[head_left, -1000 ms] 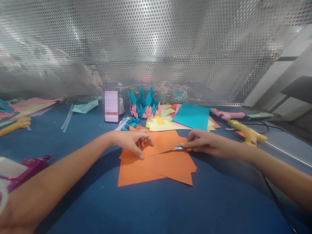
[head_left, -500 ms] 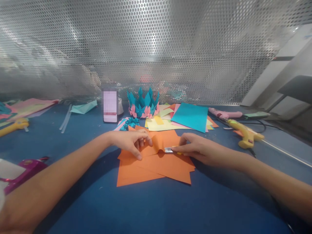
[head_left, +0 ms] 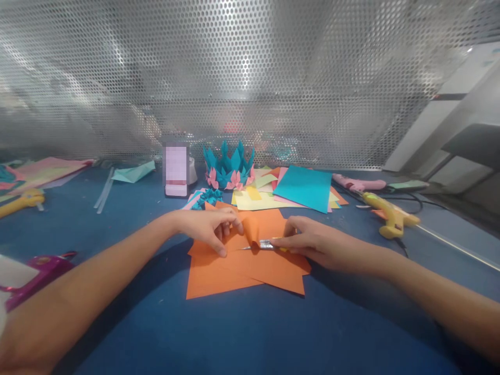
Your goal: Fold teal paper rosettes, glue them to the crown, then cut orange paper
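In the head view, orange paper sheets [head_left: 242, 276] lie overlapped on the blue table, and a flap [head_left: 250, 229] curls up in their middle. A utility knife [head_left: 267, 245] with a silver front and a yellow body is pinched in my right hand [head_left: 308, 240]. Its blade passes under the curled flap, with the tip showing on the flap's left side. My left hand [head_left: 213, 229] rests on the sheets left of the flap. Its thumb is apart from the half-bent fingers, and the index fingertip is at the flap's edge.
Behind the sheets stands a teal paper crown [head_left: 229, 166] with pink bows, beside a phone [head_left: 176, 172]. Coloured papers [head_left: 302, 190] are piled behind my right hand. Glue guns, one yellow [head_left: 394, 216] and one pink [head_left: 359, 183], lie right. A magenta tape dispenser [head_left: 39, 273] sits left.
The knife has moved slightly left with my right hand, and its blade tip now shows beyond the flap. The flap is curled more tightly. My left hand stays nearly still.
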### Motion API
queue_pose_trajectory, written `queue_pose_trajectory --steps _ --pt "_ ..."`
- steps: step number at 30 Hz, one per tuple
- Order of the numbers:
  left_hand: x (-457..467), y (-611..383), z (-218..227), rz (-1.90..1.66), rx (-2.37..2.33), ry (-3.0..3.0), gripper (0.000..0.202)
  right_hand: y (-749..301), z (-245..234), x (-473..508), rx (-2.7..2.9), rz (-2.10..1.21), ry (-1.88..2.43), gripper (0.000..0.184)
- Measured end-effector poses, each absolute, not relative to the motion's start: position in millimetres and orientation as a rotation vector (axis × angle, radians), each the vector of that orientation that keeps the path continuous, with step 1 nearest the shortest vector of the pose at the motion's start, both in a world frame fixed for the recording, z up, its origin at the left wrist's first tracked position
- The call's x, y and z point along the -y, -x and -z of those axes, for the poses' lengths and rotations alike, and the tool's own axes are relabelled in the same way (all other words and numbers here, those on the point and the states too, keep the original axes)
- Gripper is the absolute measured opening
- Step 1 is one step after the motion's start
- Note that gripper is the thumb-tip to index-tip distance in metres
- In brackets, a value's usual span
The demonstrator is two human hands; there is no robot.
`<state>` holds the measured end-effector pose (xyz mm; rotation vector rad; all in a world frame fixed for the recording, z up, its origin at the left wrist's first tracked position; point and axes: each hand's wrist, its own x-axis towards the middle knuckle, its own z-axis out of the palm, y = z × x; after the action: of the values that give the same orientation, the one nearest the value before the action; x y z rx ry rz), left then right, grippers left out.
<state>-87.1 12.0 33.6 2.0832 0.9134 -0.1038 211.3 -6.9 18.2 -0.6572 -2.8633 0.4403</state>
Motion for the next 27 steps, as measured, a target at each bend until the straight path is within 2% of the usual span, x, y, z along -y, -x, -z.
queue_pose_trajectory --steps 9,15,19,27 --pt "-13 88 -34 0.099 -0.905 -2.043 0.06 -212 -24 9 2.879 -0.474 0.643 0.041" --pt "-13 91 -34 0.081 -0.846 -2.074 0.039 -204 -17 12 2.827 -0.46 0.64 0.039" --pt "-13 93 -31 0.079 -0.829 -2.094 0.036 -199 -14 14 2.831 -0.405 0.682 0.038" --pt "-11 94 -33 0.093 -0.843 -2.114 0.043 -196 -20 14 2.872 -0.457 0.67 0.039"
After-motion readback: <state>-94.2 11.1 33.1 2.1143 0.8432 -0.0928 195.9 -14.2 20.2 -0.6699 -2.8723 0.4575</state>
